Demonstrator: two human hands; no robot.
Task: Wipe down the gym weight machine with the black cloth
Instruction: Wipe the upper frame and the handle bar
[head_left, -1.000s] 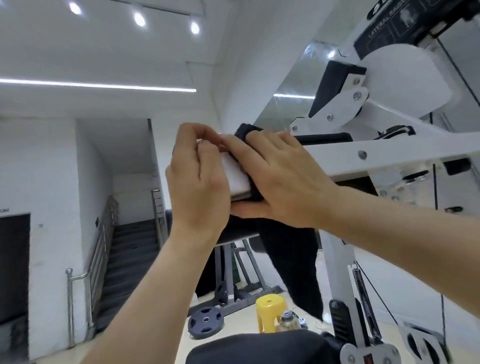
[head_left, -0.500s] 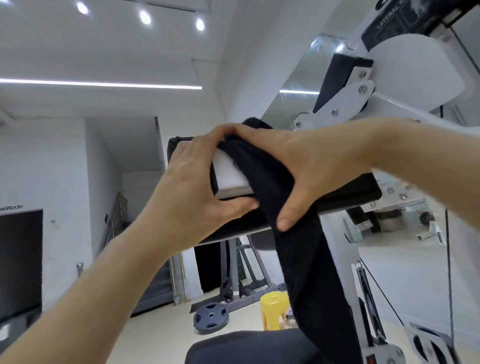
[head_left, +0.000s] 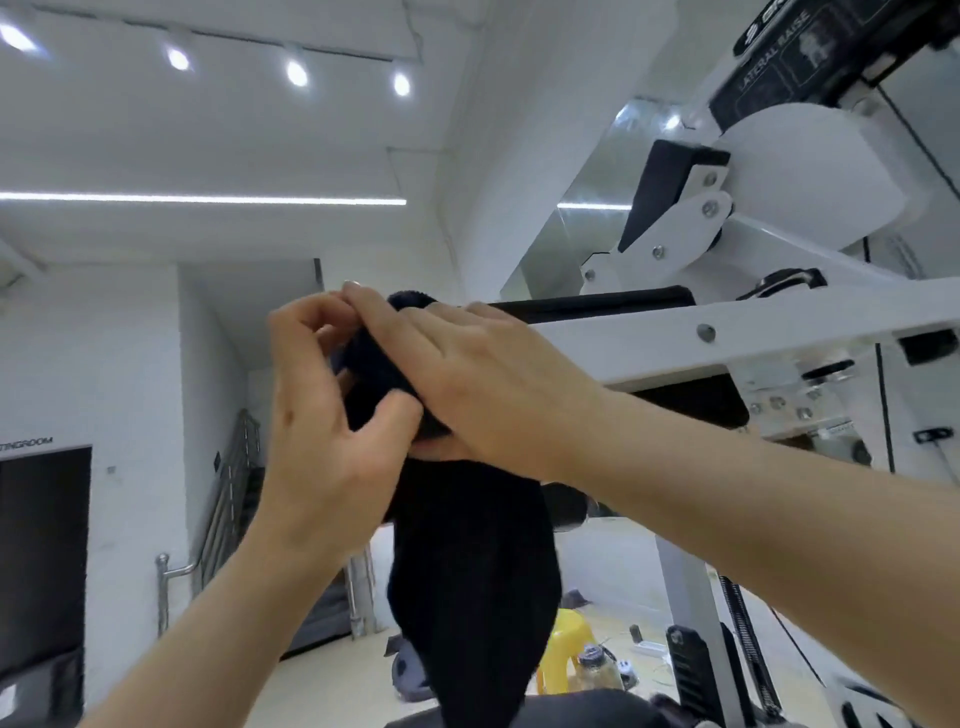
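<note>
- Nearest, the long black terry cloth (head_left: 470, 597) hangs from the hands down towards the bottom edge, its upper end bunched over the left tip of the white steel arm (head_left: 727, 332) of the gym weight machine.
- The left hand (head_left: 317, 436) curls round that bunched end, thumb pressing into the cloth; the right hand (head_left: 478, 379) lies over the top with fingers fairly straight, holding the cloth onto the arm's end.
- Progress, as I judge it: wiping is under way at this arm tip only; the white round cover (head_left: 810, 171), the brackets and the black pads farther right look untouched, so most remains.
- Against half a second ago: the white end cap that showed between the hands is now fully wrapped, the right hand has swung from draping downward to lying flat on top, and the view has tilted so the arm runs across the right.
</note>
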